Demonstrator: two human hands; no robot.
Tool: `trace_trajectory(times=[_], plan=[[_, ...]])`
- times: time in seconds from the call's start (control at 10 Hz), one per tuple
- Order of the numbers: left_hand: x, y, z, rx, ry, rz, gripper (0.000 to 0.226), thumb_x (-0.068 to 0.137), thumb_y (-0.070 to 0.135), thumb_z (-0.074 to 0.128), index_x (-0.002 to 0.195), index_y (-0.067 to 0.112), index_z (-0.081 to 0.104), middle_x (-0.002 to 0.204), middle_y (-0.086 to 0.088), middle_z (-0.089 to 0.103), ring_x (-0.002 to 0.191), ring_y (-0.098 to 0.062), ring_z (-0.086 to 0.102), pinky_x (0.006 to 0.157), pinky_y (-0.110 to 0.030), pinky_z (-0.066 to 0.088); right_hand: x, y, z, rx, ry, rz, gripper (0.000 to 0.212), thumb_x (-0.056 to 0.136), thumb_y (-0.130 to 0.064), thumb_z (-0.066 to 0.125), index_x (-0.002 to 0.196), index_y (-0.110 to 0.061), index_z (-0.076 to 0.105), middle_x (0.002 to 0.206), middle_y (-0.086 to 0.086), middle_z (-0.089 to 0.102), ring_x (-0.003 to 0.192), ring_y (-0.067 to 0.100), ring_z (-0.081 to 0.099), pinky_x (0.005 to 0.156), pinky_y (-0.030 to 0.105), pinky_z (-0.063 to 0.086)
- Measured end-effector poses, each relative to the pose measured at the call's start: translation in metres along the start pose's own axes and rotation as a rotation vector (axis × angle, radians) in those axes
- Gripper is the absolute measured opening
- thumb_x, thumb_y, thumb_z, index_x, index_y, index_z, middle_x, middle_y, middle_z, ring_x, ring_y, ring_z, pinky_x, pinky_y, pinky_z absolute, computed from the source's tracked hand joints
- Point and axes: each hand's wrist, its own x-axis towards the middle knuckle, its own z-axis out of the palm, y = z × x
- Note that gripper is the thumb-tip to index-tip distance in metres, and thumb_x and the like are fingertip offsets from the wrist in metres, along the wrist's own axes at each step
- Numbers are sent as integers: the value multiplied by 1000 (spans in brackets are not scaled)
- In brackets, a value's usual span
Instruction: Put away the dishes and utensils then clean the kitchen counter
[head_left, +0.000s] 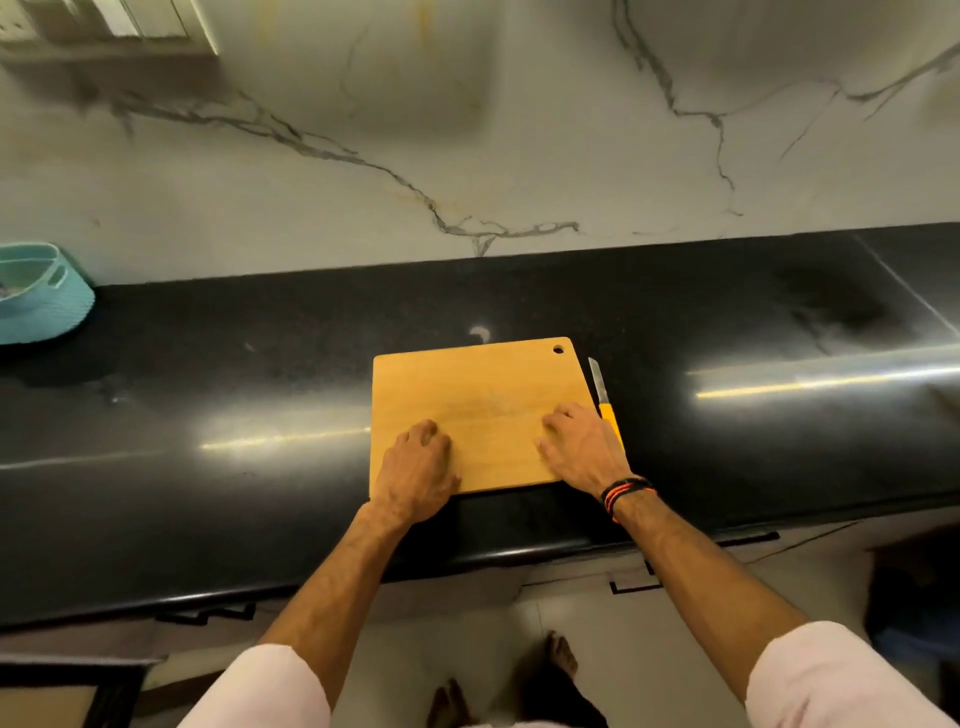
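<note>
Pale pink sleeves (852, 675) are rolled above bare forearms; black-and-orange thread bands (626, 493) circle the right wrist; the feet (561, 654) are bare.

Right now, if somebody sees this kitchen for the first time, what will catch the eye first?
First, the pale rectangular wooden cutting board in the middle of the glossy black stone counter, with the left hand and right hand resting flat on it. Next, the yellow-handled knife lying along the board's right edge. Far left stands a teal plastic basket.

Both arms outstretched, left hand (418, 470) and right hand (584, 449) palm-down, empty.
</note>
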Motion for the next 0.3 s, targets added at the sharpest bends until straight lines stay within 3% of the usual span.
trace_trajectory(times=[0.1, 0.3], plan=[[-1, 0, -16, -20, -59, -25, 61, 91, 48, 58, 140, 13, 45, 154, -14, 31, 136, -35, 37, 111, -43, 35, -1, -6, -19, 67, -42, 52, 56, 94, -50, 56, 140, -19, 50, 143, 1, 50, 133, 19, 45, 111, 36, 38], [-12, 24, -104, 13, 183, -12, 71, 93, 53, 55, 149, 14, 36, 158, -10, 26, 142, -31, 31, 114, -43, 33, -12, -22, -116, 125, 124, 3, 71, 85, -58, 65, 142, -18, 48, 144, 4, 49, 133, 22, 47, 110, 43, 41]])
